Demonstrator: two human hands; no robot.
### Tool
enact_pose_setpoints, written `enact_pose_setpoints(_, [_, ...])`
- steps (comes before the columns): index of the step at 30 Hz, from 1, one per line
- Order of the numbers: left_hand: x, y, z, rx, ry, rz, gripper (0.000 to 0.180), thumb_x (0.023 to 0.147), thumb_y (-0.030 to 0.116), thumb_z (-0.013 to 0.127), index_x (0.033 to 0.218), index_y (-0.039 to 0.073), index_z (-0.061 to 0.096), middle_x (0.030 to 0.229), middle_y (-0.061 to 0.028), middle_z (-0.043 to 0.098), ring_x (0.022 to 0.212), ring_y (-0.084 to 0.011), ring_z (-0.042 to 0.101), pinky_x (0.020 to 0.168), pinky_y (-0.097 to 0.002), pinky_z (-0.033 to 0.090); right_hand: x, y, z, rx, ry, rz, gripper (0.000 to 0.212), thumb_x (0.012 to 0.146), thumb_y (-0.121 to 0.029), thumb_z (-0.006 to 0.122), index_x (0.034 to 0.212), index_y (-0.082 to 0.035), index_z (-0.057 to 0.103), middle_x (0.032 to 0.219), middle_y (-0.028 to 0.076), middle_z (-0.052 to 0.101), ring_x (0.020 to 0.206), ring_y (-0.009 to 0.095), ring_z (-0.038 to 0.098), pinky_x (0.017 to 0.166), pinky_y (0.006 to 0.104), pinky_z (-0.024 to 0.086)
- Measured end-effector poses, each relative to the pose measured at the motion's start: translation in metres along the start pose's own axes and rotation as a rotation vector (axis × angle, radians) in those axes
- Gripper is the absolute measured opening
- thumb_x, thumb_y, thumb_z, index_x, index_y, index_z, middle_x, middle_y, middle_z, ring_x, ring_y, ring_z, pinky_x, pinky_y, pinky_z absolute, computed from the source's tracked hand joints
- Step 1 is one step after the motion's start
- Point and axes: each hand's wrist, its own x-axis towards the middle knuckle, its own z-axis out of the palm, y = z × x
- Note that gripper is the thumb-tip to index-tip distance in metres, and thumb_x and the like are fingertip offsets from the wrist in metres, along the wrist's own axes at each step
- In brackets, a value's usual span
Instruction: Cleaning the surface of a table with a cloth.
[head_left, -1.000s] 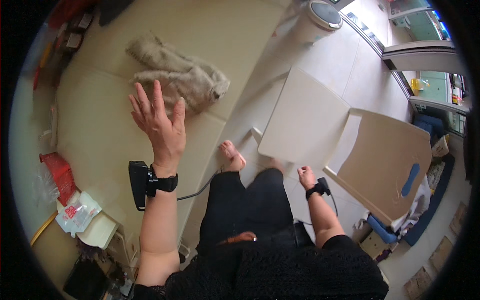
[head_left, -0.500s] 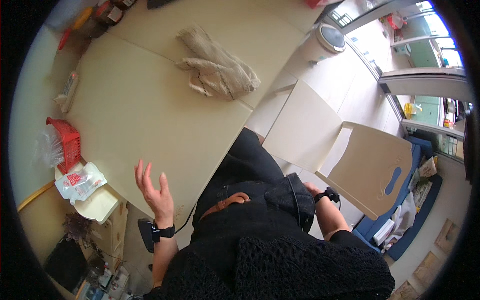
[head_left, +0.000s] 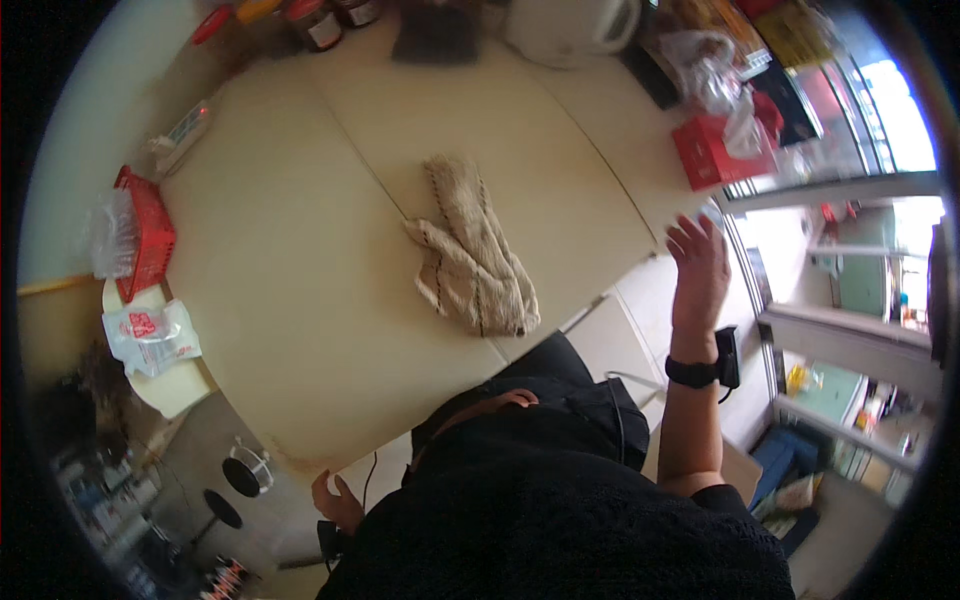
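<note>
A crumpled beige cloth (head_left: 478, 265) with thin dark stripes lies on the pale table (head_left: 300, 250), in front of me. My right hand (head_left: 698, 270) is raised beyond the table's right edge, near a red box, with its fingers stretched out and nothing in it. My left hand (head_left: 340, 502) hangs low by the table's near left corner, with thumb and fingers apart and no object in it. Neither hand touches the cloth.
Along the back stand jars (head_left: 315, 25), a white jug (head_left: 570, 30) and the red box (head_left: 718, 150) with plastic bags (head_left: 705, 70). A red basket (head_left: 148, 235) and a white plastic bag (head_left: 152, 335) are at the left. A chair (head_left: 605, 345) stands at the right.
My right hand has risen from beside my hip to the table's right side. My left hand has dropped to the near corner. The view has shifted, showing more of the table's back.
</note>
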Motion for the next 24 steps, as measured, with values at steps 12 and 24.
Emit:
enact_pose_setpoints(12, [-0.19, -0.116, 0.065, 0.724, 0.164, -0.376, 0.032, 0.087, 0.036, 0.053, 0.098, 0.006, 0.057, 0.099, -0.0119, 0.059, 0.095, -0.0337, 0.054, 0.086, -0.0491, 0.035, -0.027, 0.121, 0.153, -1.187, -1.158, -0.754, 0.079, 0.073, -0.041, 0.067, 0.131, 0.001, 0.036, 0.14, 0.028, 0.022, 0.131, 0.047, 0.017, 0.102, 0.0616, 0.018])
enact_pose_setpoints(24, [-0.002, 0.091, 0.122, 0.061, 0.676, 0.021, 0.051, 0.096, 0.04, 0.03, 0.129, 0.003, 0.041, 0.141, -0.019, 0.03, 0.13, -0.0347, 0.025, 0.107, -0.0498, 0.017, 0.058, 0.111, 0.099, -1.167, -1.314, -0.975, 0.058, 0.078, -0.018, 0.062, 0.131, -0.009, 0.041, 0.142, 0.029, 0.017, 0.131, 0.045, 0.02, 0.106, 0.0474, 0.024])
